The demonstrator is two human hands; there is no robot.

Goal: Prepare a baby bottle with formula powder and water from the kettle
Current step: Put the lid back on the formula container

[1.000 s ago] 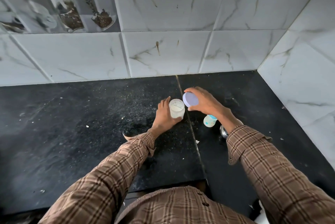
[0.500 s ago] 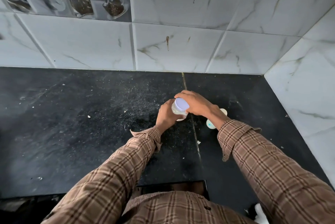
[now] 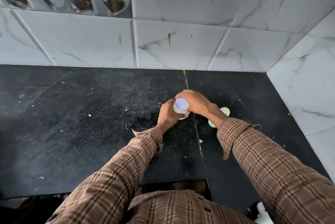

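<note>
Gripping the small translucent jar (image 3: 178,112) of pale powder, the left hand (image 3: 167,115) wraps its side. Right hand (image 3: 194,103) fingers (image 3: 182,94) clamp its round lavender lid (image 3: 182,104) above the speckled black table (image 3: 90,124).

You see a dusty, matt black stone counter (image 3: 72,124), glossy marbled wall tiles (image 3: 181,45), translucent plastic jar (image 3: 178,112), woven plaid sleeves (image 3: 272,160).

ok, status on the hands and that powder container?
Left hand grips the container body. Right hand holds the lid down on top. Baby bottle lies behind the right wrist, partly hidden. Nothing in the way.
</note>
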